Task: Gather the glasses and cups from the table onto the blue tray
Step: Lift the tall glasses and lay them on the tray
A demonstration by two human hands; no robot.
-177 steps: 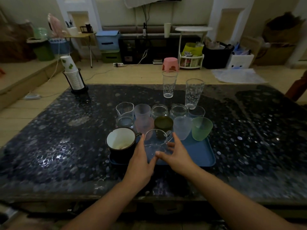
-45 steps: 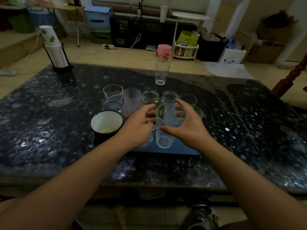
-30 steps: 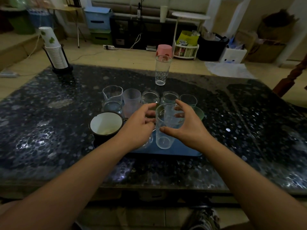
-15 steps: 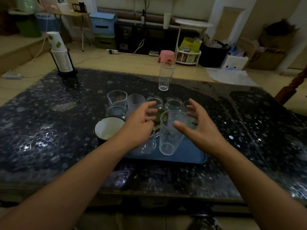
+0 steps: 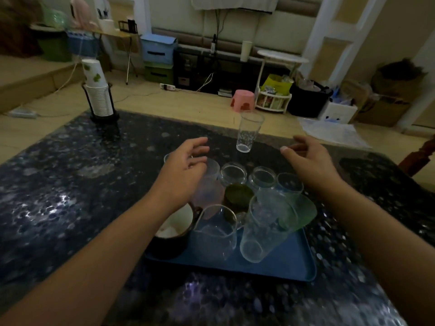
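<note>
The blue tray (image 5: 286, 264) lies on the dark table (image 5: 58, 184), crowded with several glasses and cups. A tall clear glass (image 5: 261, 229) stands at its front, beside a clear handled mug (image 5: 216, 231) and a dark mug with a white inside (image 5: 174, 228). A green cup (image 5: 297, 214) sits at the tray's right. One tall clear glass (image 5: 248, 131) stands alone on the table beyond the tray. My left hand (image 5: 186, 165) and my right hand (image 5: 308, 158) hover above the tray's far side, fingers spread, holding nothing, either side of the lone glass.
A stack of white paper cups in a black holder (image 5: 98, 95) stands at the table's far left corner. Beyond the table are a pink stool (image 5: 242, 100), a white rack (image 5: 273, 102), boxes and bins. A wooden chair part (image 5: 421, 156) is at the right edge.
My right hand has let go of the tall glass, which now stands on the tray's front. Both hands have lifted and moved forward, toward the lone glass at the back.
</note>
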